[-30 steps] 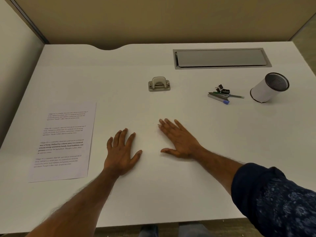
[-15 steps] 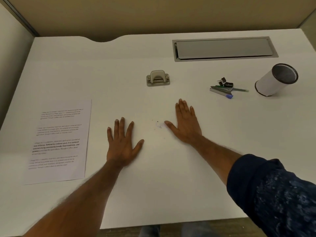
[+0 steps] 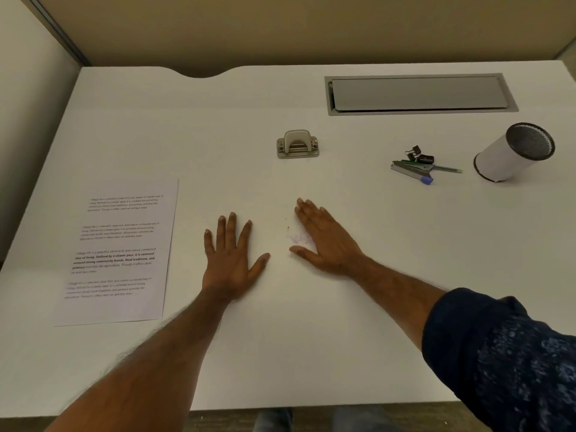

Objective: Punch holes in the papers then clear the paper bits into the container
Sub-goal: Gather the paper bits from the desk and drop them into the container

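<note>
A printed sheet of paper (image 3: 117, 254) lies flat at the left of the white desk (image 3: 311, 338). A grey hole punch (image 3: 297, 144) stands at the middle back. A small heap of pale paper bits (image 3: 296, 236) lies just left of my right hand (image 3: 327, 240), which rests flat with straight fingers angled to the left. Flat on the desk beside them, fingers spread, is my left hand (image 3: 232, 257). A white cylinder container (image 3: 511, 154) with a dark mesh inside leans at the far right.
A stapler, pens and black binder clips (image 3: 416, 166) lie in a small pile left of the container. A grey cable hatch (image 3: 419, 94) is set into the desk's back right. Beige partition walls close the desk at the back and left.
My right hand slid away from me, then swung its fingers back leftward, and the heap of paper bits showed up beside it. My left hand stayed flat in place.
</note>
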Action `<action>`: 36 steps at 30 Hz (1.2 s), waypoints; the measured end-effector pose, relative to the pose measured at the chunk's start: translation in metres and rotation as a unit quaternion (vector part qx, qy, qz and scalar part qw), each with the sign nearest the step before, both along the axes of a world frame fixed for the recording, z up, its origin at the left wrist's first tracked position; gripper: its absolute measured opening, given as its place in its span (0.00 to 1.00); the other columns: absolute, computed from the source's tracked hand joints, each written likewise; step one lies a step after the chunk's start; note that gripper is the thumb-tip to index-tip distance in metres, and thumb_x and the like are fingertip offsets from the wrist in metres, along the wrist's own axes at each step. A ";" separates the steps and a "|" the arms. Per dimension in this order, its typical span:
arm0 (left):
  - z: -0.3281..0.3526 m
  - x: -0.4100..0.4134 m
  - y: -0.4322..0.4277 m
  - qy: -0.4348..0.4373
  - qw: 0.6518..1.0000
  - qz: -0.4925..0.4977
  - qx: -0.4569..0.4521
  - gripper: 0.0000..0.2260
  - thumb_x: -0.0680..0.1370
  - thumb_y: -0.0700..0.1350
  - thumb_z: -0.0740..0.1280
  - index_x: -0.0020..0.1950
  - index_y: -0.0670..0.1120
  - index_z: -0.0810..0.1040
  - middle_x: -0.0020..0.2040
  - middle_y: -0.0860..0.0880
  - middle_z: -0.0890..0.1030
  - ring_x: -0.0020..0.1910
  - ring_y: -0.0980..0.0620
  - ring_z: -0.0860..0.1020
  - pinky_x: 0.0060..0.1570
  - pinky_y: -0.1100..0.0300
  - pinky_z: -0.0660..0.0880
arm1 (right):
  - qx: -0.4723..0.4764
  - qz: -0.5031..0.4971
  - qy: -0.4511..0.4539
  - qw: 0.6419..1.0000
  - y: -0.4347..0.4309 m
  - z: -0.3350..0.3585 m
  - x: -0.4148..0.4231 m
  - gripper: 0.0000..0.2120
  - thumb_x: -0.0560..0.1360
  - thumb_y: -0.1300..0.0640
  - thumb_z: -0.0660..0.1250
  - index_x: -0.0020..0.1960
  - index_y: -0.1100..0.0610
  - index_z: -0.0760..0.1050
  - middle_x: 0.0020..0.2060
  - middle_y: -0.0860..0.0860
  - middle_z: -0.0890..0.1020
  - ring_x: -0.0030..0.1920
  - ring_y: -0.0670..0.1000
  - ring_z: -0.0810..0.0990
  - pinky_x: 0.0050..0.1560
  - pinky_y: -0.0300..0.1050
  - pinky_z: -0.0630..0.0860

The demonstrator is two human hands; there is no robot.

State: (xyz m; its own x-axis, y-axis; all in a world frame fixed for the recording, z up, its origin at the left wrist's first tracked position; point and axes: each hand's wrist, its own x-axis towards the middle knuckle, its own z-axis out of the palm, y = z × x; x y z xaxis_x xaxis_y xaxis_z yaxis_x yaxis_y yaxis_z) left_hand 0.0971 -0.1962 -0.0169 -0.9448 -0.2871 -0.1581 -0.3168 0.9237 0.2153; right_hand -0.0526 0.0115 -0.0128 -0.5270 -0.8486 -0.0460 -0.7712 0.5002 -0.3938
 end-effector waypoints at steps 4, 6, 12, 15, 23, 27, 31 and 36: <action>0.000 0.001 -0.002 -0.002 1.000 -0.004 0.004 0.38 0.77 0.70 0.44 0.80 0.50 0.47 0.80 0.44 0.41 0.78 0.46 0.36 0.75 0.39 0.37 | 0.044 -0.013 -0.005 0.999 -0.025 0.003 -0.008 0.41 0.76 0.31 0.47 0.79 0.58 0.47 0.79 0.52 0.47 0.78 0.48 0.43 0.78 0.52 0.46; -0.001 0.002 -0.003 -0.001 1.000 -0.008 0.003 0.37 0.77 0.70 0.45 0.80 0.49 0.47 0.80 0.45 0.40 0.78 0.46 0.36 0.75 0.39 0.38 | 0.051 0.022 0.017 0.998 -0.025 0.002 -0.004 0.43 0.75 0.29 0.46 0.79 0.58 0.48 0.79 0.52 0.48 0.78 0.49 0.43 0.78 0.53 0.47; 0.000 0.003 -0.001 0.025 0.998 -0.051 -0.001 0.39 0.78 0.69 0.46 0.80 0.44 0.50 0.81 0.47 0.46 0.80 0.50 0.42 0.76 0.41 0.46 | 0.032 0.166 0.026 0.985 0.005 0.001 0.019 0.43 0.76 0.30 0.51 0.79 0.57 0.46 0.79 0.52 0.47 0.78 0.48 0.42 0.78 0.49 0.43; 0.002 -0.007 0.003 0.011 0.998 -0.064 -0.001 0.42 0.76 0.72 0.46 0.80 0.45 0.45 0.81 0.48 0.41 0.79 0.50 0.39 0.76 0.40 0.46 | 0.003 0.103 0.024 0.994 0.023 0.006 0.022 0.42 0.77 0.31 0.52 0.79 0.56 0.44 0.79 0.51 0.46 0.78 0.48 0.42 0.78 0.52 0.45; 0.006 -0.024 0.042 -0.035 0.998 -0.041 -0.041 0.52 0.67 0.82 0.42 0.80 0.49 0.38 0.79 0.45 0.35 0.78 0.48 0.34 0.73 0.35 0.40 | 0.147 -0.204 0.059 0.966 0.092 0.002 0.013 0.41 0.76 0.32 0.35 0.78 0.59 0.40 0.78 0.54 0.40 0.78 0.50 0.37 0.77 0.54 0.39; 0.003 -0.035 0.071 -0.030 0.997 -0.055 -0.033 0.54 0.66 0.82 0.42 0.80 0.46 0.38 0.79 0.43 0.35 0.78 0.47 0.34 0.74 0.35 0.40 | 0.149 -0.225 0.051 0.962 0.093 -0.005 0.018 0.40 0.76 0.32 0.36 0.78 0.58 0.39 0.78 0.53 0.39 0.78 0.50 0.37 0.77 0.53 0.40; 0.006 -0.040 0.077 -0.028 0.995 -0.087 -0.046 0.53 0.67 0.81 0.40 0.80 0.45 0.40 0.80 0.44 0.37 0.78 0.47 0.35 0.74 0.36 0.41 | 0.145 -0.230 0.054 0.961 0.092 -0.006 0.018 0.38 0.77 0.34 0.39 0.78 0.59 0.39 0.78 0.53 0.39 0.78 0.51 0.38 0.77 0.54 0.41; 0.012 -0.047 0.097 -0.027 0.981 -0.182 -0.059 0.52 0.67 0.81 0.40 0.80 0.46 0.44 0.80 0.45 0.38 0.79 0.45 0.37 0.73 0.34 0.42 | 0.130 -0.223 0.051 0.965 0.094 -0.003 0.019 0.34 0.78 0.42 0.41 0.78 0.58 0.40 0.78 0.54 0.42 0.78 0.51 0.39 0.78 0.56 0.44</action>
